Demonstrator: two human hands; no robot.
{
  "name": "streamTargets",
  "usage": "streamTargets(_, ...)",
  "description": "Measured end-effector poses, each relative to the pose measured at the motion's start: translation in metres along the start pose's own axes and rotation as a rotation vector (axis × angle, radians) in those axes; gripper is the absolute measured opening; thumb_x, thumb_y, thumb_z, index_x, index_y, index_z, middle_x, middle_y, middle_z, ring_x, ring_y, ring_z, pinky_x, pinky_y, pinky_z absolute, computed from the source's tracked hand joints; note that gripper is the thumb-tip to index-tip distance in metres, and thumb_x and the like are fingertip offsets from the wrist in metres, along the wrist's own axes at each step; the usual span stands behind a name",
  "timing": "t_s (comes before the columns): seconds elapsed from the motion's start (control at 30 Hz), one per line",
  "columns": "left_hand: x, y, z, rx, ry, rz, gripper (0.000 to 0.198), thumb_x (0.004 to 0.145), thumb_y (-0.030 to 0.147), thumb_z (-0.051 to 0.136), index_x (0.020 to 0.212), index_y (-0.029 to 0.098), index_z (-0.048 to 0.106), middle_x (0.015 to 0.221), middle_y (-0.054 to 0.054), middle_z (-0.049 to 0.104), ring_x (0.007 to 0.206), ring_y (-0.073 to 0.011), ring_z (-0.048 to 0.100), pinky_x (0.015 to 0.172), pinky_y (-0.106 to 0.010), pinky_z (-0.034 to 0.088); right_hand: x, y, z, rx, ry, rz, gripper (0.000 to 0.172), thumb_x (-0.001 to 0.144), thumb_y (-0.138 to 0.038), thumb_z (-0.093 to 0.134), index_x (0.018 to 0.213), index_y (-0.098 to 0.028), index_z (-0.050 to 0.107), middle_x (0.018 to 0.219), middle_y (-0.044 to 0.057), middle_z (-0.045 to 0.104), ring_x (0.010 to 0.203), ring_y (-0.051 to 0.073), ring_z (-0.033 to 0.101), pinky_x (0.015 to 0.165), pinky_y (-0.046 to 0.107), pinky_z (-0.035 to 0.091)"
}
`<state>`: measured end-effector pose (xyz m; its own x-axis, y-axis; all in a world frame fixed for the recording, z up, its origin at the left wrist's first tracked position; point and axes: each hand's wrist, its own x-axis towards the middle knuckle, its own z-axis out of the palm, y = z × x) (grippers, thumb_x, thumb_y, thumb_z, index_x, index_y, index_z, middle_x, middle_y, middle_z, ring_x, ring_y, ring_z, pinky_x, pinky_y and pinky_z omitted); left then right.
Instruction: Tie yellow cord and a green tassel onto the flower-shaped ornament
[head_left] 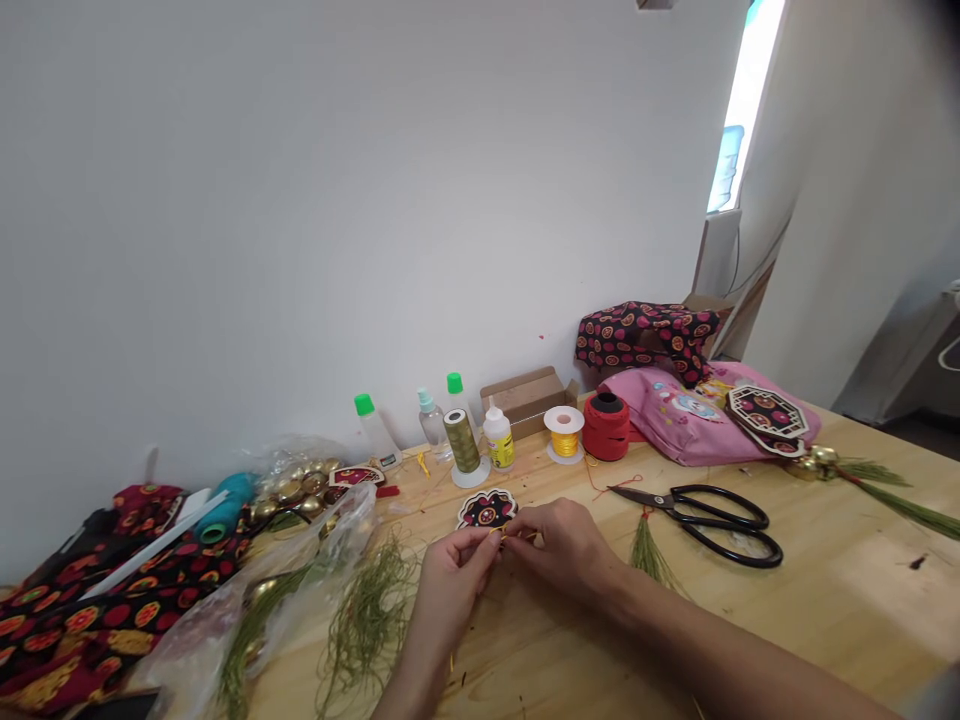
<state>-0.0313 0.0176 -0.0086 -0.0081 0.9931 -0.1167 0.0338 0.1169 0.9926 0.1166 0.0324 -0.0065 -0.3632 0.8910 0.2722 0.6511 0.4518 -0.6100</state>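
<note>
Low in the middle of the head view, my left hand (463, 565) and my right hand (561, 545) meet with their fingertips pinched on a thin yellow cord (504, 535). Just beyond the fingertips lies a flower-shaped ornament (486, 508) with a dark patterned face and pale scalloped edge, its near edge partly hidden by the fingers. Loose green threads (371, 600) are left of my left hand. To the right of my right hand is a green tassel (649, 552) with a red tie, beside black-handled scissors (694, 518).
Behind the hands stand a green thread spool (461, 442), a glue bottle (498, 436), a yellow cord spool (564, 436) and a red spool (606, 428). A pink bag (679, 415) is at the right. Plastic bags (300, 560), golden bells (289, 487) and patterned fabric (97, 620) cover the left.
</note>
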Motion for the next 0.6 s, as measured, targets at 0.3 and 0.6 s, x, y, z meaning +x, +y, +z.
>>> streamTargets(0.3, 0.001, 0.0043, -0.0017, -0.006, 0.121, 0.033, 0.026, 0.046, 0.033, 0.072, 0.061, 0.012, 0.068, 0.039, 0.003, 0.053, 0.037, -0.0057, 0.039, 0.038, -0.017, 0.029, 0.0029, 0.0028, 0.0005, 0.077, 0.106, -0.125, 0.008, 0.07, -0.02, 0.054, 0.068, -0.019, 0.062, 0.069, 0.0, 0.061, 0.062, 0.009, 0.052, 0.055, 0.018, 0.033)
streamTargets(0.6, 0.0012, 0.0054, -0.0015, -0.079, 0.156, 0.031, 0.027, 0.043, 0.028, 0.074, 0.063, 0.011, 0.068, 0.046, 0.0, 0.06, 0.038, -0.0061, 0.042, 0.039, -0.018, 0.034, 0.003, 0.003, 0.001, 0.113, 0.112, -0.16, 0.009, 0.07, -0.018, 0.055, 0.068, -0.018, 0.063, 0.071, 0.002, 0.059, 0.065, 0.011, 0.051, 0.056, 0.019, 0.035)
